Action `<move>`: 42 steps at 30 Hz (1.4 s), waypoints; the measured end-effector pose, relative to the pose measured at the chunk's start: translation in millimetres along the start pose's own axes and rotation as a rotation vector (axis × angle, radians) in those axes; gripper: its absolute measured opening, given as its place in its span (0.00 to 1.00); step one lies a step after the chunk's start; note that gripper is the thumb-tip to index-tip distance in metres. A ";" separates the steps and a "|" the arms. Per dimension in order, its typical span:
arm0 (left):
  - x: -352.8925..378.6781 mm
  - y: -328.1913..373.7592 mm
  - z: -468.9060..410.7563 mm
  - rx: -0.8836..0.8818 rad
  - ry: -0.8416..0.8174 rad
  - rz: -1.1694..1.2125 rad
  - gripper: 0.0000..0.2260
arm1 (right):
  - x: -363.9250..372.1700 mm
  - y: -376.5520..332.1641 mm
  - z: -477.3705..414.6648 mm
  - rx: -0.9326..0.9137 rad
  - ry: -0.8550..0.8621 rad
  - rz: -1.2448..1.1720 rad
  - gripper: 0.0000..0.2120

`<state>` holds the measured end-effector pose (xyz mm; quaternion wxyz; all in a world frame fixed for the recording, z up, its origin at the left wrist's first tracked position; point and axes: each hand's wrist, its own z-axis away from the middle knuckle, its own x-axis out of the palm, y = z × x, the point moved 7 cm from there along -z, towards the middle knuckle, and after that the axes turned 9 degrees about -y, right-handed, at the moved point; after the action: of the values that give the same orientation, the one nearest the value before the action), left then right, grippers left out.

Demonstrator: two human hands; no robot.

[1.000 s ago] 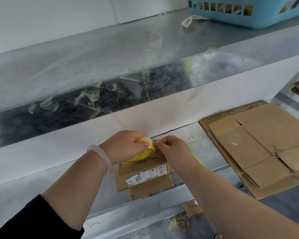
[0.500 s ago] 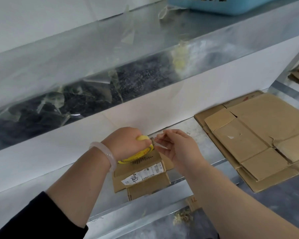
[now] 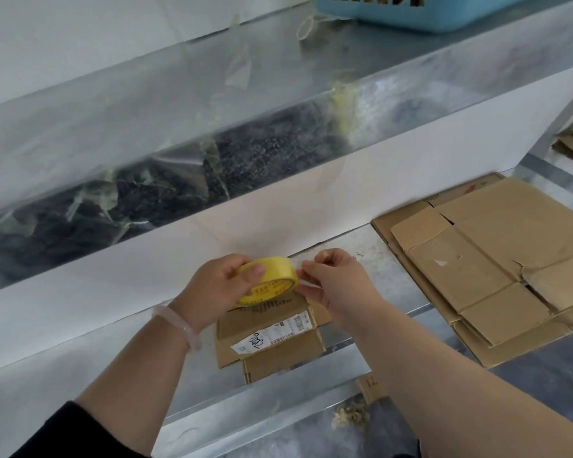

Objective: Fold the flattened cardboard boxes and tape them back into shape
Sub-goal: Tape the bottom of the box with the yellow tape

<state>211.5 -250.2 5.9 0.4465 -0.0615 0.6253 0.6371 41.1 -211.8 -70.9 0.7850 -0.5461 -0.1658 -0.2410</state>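
Gripping the yellow tape roll [image 3: 272, 279], your left hand [image 3: 217, 290] has its fingers curled round the far side and its thumb pressed on the outer face, holding the roll tilted just above the small cardboard box [image 3: 272, 345]. Your right hand [image 3: 339, 287] sits touching the roll's right rim, thumb and forefinger pinched together there and the other fingers curled in; the pinch looks to be on the tape's loose end, but the strip is too faint to say for sure.

The small box lies on the metal shelf [image 3: 371, 259] directly under your hands, near the shelf's front edge, with a white shipping label [image 3: 272, 332] across its top and one flap hanging toward you. A stack of flattened cardboard boxes [image 3: 497, 259] lies on the same shelf to your right, well apart from the small box.

A pale bracelet [image 3: 179, 327] circles your left wrist, and a dark sleeve [image 3: 73, 434] covers the arm lower down. Scraps of clear tape [image 3: 212, 160] cling to the front edge of the shelf above. A blue plastic basket [image 3: 444, 14] stands on that upper shelf at the far right.
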 end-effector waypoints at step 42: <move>-7.7 14.6 -4.8 -0.076 0.172 -0.552 0.19 | -35.5 22.9 -12.6 -0.042 0.247 0.183 0.08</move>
<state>204.3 -255.5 20.5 0.5459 -0.2998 0.5961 0.5067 24.5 -210.0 -111.7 0.8064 -0.5416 -0.0123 -0.2372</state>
